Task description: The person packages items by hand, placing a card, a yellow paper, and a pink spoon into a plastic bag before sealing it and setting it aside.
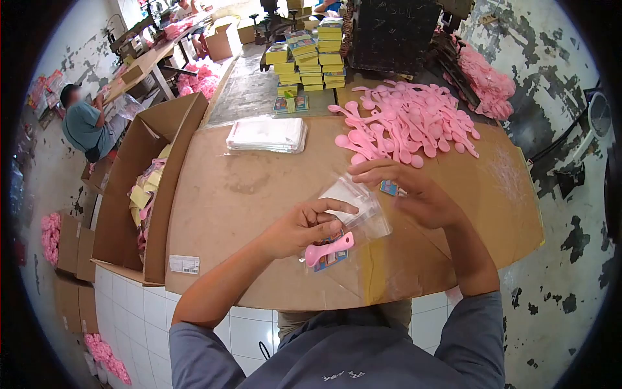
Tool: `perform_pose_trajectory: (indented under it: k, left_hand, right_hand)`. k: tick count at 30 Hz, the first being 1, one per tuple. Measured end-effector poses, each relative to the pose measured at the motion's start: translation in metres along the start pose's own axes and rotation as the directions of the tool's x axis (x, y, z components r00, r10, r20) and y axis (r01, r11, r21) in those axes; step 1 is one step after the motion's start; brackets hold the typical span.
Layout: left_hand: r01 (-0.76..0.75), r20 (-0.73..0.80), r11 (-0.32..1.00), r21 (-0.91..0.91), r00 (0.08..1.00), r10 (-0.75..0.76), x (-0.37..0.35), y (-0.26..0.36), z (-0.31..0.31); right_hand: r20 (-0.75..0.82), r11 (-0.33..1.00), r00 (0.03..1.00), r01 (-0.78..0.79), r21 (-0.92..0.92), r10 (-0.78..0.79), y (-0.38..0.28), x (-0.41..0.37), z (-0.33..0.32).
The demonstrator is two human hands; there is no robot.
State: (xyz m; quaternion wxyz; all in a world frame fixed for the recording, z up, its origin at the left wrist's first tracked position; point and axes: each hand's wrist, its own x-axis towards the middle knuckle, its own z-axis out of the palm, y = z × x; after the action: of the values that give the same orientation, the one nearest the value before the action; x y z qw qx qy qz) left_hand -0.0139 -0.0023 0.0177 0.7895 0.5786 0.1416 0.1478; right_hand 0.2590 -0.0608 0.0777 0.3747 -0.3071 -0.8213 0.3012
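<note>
My left hand (310, 228) is closed with thumb and index finger at the near edge of a clear plastic bag (372, 217). Right below those fingers a pink plastic spoon (332, 249) lies over a small printed card (332, 262), partly covering it. My right hand (414, 194) is held over the far side of the bag, its fingers stretched out and apart from the thumb. Another small blue printed card (389, 187) shows beneath it. Beyond this hand a large heap of pink spoons (414, 123) spreads over the cardboard-covered table (220, 214).
A stack of clear bags (267, 135) lies at the back left. Behind it stand piles of yellow-edged cards (311, 58). An open carton (172, 162) with packed items adjoins the table's left edge. A person (87, 123) sits farther left. A dark box (392, 35) stands behind the spoons.
</note>
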Motion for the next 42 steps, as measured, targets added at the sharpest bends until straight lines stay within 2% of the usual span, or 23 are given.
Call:
perform_pose_trajectory:
  k: [3, 6, 7, 9, 10, 12, 15, 16, 18, 20, 22, 25, 27, 30, 33, 34, 37, 40, 42]
  left_hand:
    - [-0.005, 0.038, 1.0, -0.013, 0.999, 0.005, -0.001, 0.0, -0.002]
    - [0.002, 0.075, 0.999, -0.043, 0.997, 0.001, -0.001, -0.007, -0.008]
    - [0.007, 0.084, 0.998, -0.059, 0.996, -0.002, -0.001, -0.008, -0.009]
    - [-0.122, -0.02, 0.992, 0.015, 0.992, 0.123, 0.002, -0.01, 0.0]
    - [-0.183, -0.066, 0.981, 0.056, 0.98, 0.187, 0.004, -0.009, 0.004]
    - [-0.237, -0.114, 0.936, 0.261, 0.955, 0.273, 0.004, -0.008, 0.007]
    - [-0.308, -0.107, 0.834, 0.458, 0.912, 0.395, 0.001, -0.002, 0.01]
    - [-0.334, -0.097, 0.798, 0.501, 0.895, 0.436, 0.0, -0.001, 0.013]
    - [-0.29, -0.127, 0.825, 0.485, 0.91, 0.395, -0.007, 0.006, 0.023]
    - [-0.312, -0.127, 0.772, 0.553, 0.885, 0.448, -0.007, 0.008, 0.026]
    - [-0.38, -0.086, 0.622, 0.685, 0.805, 0.587, -0.004, 0.006, 0.029]
    - [-0.415, -0.134, 0.69, 0.593, 0.794, 0.593, 0.0, 0.006, 0.033]
    - [-0.335, -0.189, 0.753, 0.567, 0.837, 0.514, -0.002, 0.007, 0.032]
    - [-0.273, -0.245, 0.801, 0.533, 0.856, 0.454, -0.004, 0.008, 0.031]
    - [-0.308, -0.222, 0.756, 0.578, 0.832, 0.509, -0.003, 0.008, 0.033]
    - [-0.329, -0.2, 0.727, 0.603, 0.819, 0.537, -0.003, 0.007, 0.034]
    - [-0.242, -0.203, 0.661, 0.711, 0.828, 0.522, -0.006, 0.006, 0.037]
    - [-0.132, -0.206, 0.621, 0.773, 0.873, 0.442, -0.008, 0.009, 0.038]
    - [-0.186, -0.164, 0.582, 0.792, 0.853, 0.495, -0.006, 0.001, 0.036]
  right_hand:
    - [-0.025, 1.0, 1.0, -0.009, 0.016, 0.009, -0.009, 0.002, 0.021]
    - [-0.069, 0.999, 0.996, 0.048, -0.011, -0.049, -0.016, 0.004, 0.021]
    - [-0.078, 0.995, 0.994, 0.076, -0.071, -0.082, -0.022, 0.006, 0.019]
    - [-0.092, 0.973, 0.985, 0.129, -0.19, -0.148, -0.042, 0.013, 0.012]
    - [-0.082, 0.931, 0.977, 0.161, -0.328, -0.198, -0.052, 0.018, 0.009]
    - [-0.036, 0.786, 0.957, 0.215, -0.58, -0.288, -0.068, 0.027, 0.003]
    - [-0.091, 0.736, 0.971, 0.106, -0.668, -0.222, -0.079, 0.026, 0.001]
    - [-0.077, 0.733, 0.985, 0.06, -0.678, -0.151, -0.08, 0.025, 0.002]
    - [-0.06, 0.718, 0.998, -0.036, -0.695, -0.007, -0.079, 0.021, 0.007]
    - [-0.159, 0.779, 0.987, -0.079, -0.622, -0.027, -0.074, 0.021, 0.011]
    - [-0.215, 0.824, 0.977, -0.115, -0.554, -0.008, -0.071, 0.021, 0.014]
    - [-0.263, 0.866, 0.963, -0.175, -0.469, 0.053, -0.067, 0.02, 0.019]
    - [-0.324, 0.883, 0.942, -0.226, -0.412, 0.09, -0.063, 0.02, 0.022]
    - [-0.393, 0.771, 0.881, -0.052, -0.635, -0.264, -0.045, 0.025, 0.028]
    - [-0.235, 0.609, 0.91, 0.023, -0.793, -0.34, -0.043, 0.021, 0.034]
    - [-0.211, 0.593, 0.925, 0.019, -0.805, -0.316, -0.043, 0.021, 0.037]
    - [-0.139, 0.515, 0.955, 0.018, -0.857, -0.263, -0.04, 0.021, 0.044]
    - [-0.058, 0.405, 0.968, 0.047, -0.913, -0.245, -0.033, 0.02, 0.049]
    - [-0.012, 0.362, 0.976, 0.069, -0.93, -0.218, -0.03, 0.019, 0.051]
